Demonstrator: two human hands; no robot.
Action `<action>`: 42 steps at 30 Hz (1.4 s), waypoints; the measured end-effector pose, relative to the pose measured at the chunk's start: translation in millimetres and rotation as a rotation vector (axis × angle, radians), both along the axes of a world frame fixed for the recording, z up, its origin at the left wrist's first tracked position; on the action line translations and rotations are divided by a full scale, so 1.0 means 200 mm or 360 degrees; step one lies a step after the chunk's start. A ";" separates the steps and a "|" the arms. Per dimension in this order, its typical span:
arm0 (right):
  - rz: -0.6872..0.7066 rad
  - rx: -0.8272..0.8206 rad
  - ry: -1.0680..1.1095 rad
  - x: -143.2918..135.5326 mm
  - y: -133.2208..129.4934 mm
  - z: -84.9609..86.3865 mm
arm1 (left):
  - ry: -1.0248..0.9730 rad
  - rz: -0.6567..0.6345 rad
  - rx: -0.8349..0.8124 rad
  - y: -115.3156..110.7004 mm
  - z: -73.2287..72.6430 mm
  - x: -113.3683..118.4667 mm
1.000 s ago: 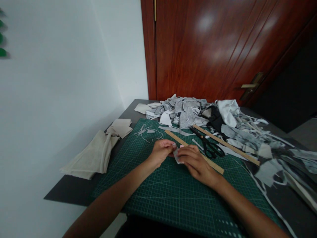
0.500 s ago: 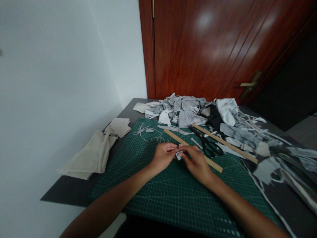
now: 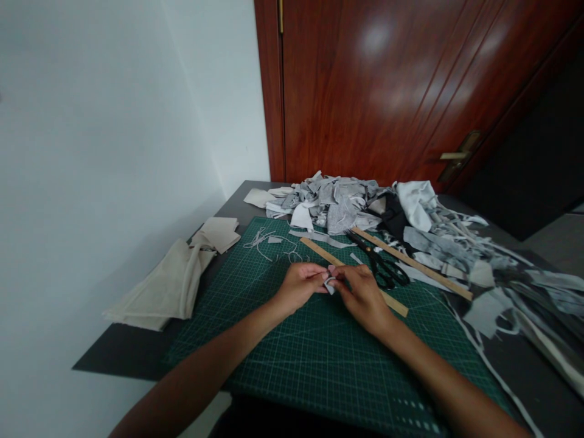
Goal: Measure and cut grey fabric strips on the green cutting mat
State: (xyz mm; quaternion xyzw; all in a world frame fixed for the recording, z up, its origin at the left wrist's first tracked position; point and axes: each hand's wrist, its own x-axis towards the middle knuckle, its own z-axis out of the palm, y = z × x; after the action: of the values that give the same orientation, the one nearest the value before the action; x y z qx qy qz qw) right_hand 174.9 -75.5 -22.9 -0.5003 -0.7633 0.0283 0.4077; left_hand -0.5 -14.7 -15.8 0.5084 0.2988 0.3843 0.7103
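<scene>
A small piece of light grey fabric (image 3: 330, 285) is pinched between my two hands above the green cutting mat (image 3: 283, 359). My left hand (image 3: 300, 285) grips its left side with thumb and fingers. On its right side, my right hand (image 3: 362, 295) holds it the same way. The fabric looks folded or curled, and the fingers cover much of it. Just beyond my hands lies a wooden ruler (image 3: 396, 304), partly hidden by my right hand. Black scissors (image 3: 387, 271) rest to the right of it.
A heap of grey and white fabric scraps (image 3: 342, 204) spreads across the back and right. A second wooden ruler (image 3: 424, 267) lies beside the scissors. Loose cord (image 3: 261, 238) sits at the mat's back left. Folded beige cloth (image 3: 159, 286) lies left, near the wall.
My fingers have shifted slightly on the fabric piece, which now shows a curled edge between them. My right fingers have drawn back a little from the left ones.
</scene>
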 end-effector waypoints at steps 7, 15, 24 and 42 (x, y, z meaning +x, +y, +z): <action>-0.0071 -0.0050 -0.0032 0.01 0.00 -0.02 | 0.0057 -0.0054 0.0087 0.00 -0.02 0.00; -0.0105 -0.0056 -0.0048 0.01 0.00 -0.03 | 0.0104 -0.0032 0.0262 -0.03 -0.02 0.01; -0.0169 -0.0069 0.0022 -0.01 -0.01 -0.01 | 0.0257 0.0011 0.0586 -0.04 0.00 0.01; -0.0267 -0.0033 0.0214 -0.01 -0.01 0.00 | 0.0145 -0.0060 0.0548 -0.02 -0.06 0.01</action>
State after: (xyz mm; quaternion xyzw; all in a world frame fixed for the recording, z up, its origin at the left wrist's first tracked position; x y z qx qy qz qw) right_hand 172.5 -77.2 -22.5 -0.5635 -0.6894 0.0355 0.4538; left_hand 0.5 -18.4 -27.5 0.6450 0.2509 0.3929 0.6056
